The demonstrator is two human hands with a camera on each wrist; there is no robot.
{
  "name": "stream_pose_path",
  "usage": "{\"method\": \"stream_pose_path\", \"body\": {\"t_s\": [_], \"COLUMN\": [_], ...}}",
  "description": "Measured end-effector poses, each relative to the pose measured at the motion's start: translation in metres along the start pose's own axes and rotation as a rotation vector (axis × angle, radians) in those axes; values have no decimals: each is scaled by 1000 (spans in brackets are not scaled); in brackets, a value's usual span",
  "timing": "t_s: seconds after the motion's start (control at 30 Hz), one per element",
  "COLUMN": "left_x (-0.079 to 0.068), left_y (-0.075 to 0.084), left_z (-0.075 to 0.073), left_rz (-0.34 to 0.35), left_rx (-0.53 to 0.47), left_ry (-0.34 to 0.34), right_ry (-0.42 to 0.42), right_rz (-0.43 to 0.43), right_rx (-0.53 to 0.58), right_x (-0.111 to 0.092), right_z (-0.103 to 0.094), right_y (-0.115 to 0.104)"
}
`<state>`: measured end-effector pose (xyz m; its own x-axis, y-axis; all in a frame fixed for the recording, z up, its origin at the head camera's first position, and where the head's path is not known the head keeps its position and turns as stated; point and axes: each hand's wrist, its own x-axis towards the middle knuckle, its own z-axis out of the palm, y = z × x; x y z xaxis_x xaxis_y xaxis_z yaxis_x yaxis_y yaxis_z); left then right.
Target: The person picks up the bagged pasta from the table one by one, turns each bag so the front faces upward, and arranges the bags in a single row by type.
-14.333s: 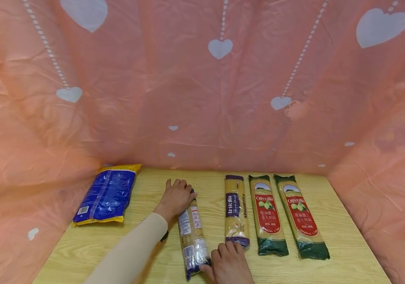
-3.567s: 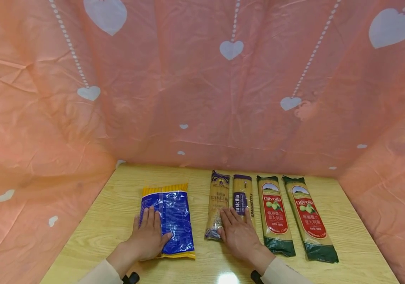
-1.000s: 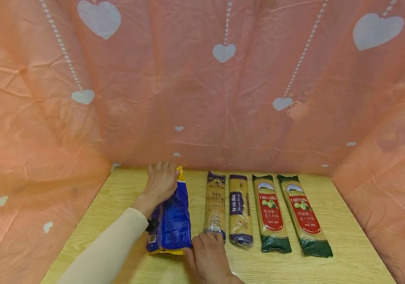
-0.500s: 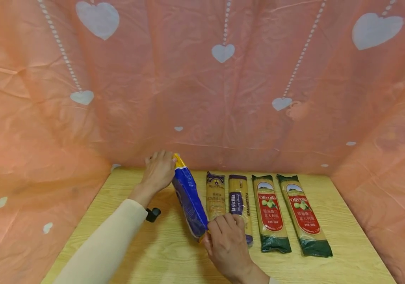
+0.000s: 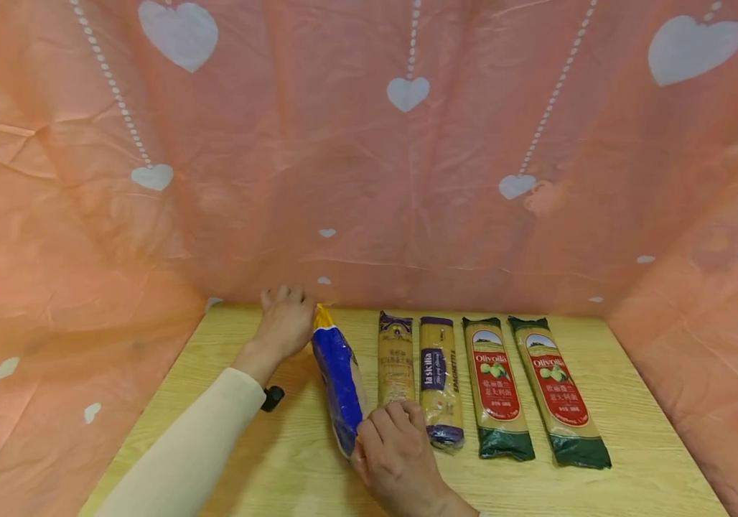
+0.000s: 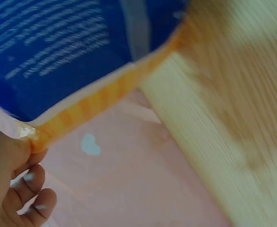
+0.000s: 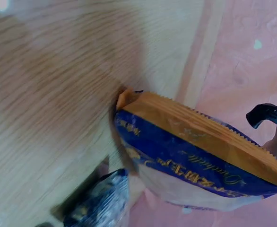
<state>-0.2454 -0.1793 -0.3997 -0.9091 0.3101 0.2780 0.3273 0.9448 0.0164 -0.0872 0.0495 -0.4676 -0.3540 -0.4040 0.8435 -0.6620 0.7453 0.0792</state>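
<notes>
A blue pasta bag with yellow ends (image 5: 338, 373) stands tilted on its long side above the table, its front turned to the right. My left hand (image 5: 286, 321) pinches the far yellow corner; the left wrist view shows thumb and fingers (image 6: 27, 182) at that corner. At the near end my right hand (image 5: 398, 452) grips the bag's corner, partly covering it. The right wrist view shows the bag's lettered front (image 7: 190, 165). Just right of the bag lies a spaghetti pack with a purple top (image 5: 396, 359), its lower end hidden behind my right hand.
To the right lie a purple-labelled spaghetti pack (image 5: 440, 388) and two green-ended, red-labelled spaghetti packs (image 5: 494, 388), (image 5: 559, 391), side by side on the wooden table (image 5: 640, 445). Pink heart-print cloth (image 5: 356, 179) encloses the table's back and sides.
The bag came from the far left, lay flat under my left hand, then was tipped up on edge. It has since lowered slightly. The purple-topped pack was turned over and set beside its neighbour.
</notes>
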Motion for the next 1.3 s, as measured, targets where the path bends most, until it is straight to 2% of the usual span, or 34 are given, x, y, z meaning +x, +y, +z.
{"method": "stream_pose_path", "body": {"t_s": [0.13, 0.23, 0.4, 0.47, 0.6, 0.67, 0.73, 0.9, 0.97, 1.07, 1.3], "left_x": [-4, -7, -10, -11, -13, -14, -16, -19, -18, -16, -15], "left_y": [-4, -5, -3, -1, 1, 2, 3, 9, 10, 11, 8], "left_z": [3, 3, 0, -1, 0, 2, 5, 11, 13, 15, 20], "left_rz": [38, 23, -75, -95, -69, -26, 45, 273, 329, 360, 365], "left_rx": [49, 61, 72, 92, 105, 95, 83, 71, 66, 58, 35], "left_ry": [27, 24, -76, -115, -119, -78, 1, 273, 347, 403, 450], "right_ry": [17, 23, 10, 11, 38, 46, 40, 22, 10, -15, -40], "right_rz": [-40, -65, -106, -125, -163, -178, -194, -252, -266, -269, -262], "right_rx": [22, 26, 19, 17, 30, 40, 46, 43, 45, 43, 21], "right_x": [3, 5, 6, 7, 6, 4, 1, -5, -7, -7, -7], "right_z": [4, 7, 11, 13, 19, 23, 27, 35, 36, 37, 41], "right_y": [-7, -11, -18, -22, -34, -41, -47, -55, -56, -57, -56]}}
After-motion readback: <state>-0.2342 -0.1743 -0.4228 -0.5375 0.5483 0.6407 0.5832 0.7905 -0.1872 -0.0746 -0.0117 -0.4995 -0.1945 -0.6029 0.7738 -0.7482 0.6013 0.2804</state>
